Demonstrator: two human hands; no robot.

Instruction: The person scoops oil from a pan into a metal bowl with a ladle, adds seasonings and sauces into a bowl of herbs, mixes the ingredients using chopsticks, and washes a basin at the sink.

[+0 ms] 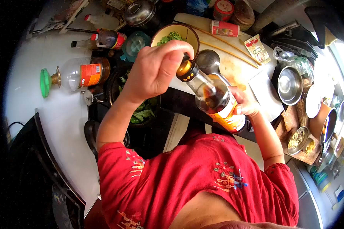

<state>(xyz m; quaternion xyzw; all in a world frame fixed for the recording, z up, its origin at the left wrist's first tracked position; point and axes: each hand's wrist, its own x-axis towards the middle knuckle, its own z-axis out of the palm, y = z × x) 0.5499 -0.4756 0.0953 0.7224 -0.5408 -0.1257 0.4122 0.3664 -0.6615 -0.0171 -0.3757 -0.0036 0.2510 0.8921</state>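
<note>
Cutting board partly covered, left grip clutching half-hidden cap, right grip clasping bottle

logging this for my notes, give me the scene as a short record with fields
left hand: at the top of the bottle
right hand: around the bottle's body
bottle contents: dark liquid
bowl: green leaves inside
chopsticks: on the cutting board
ladle: beside the bowl
</note>
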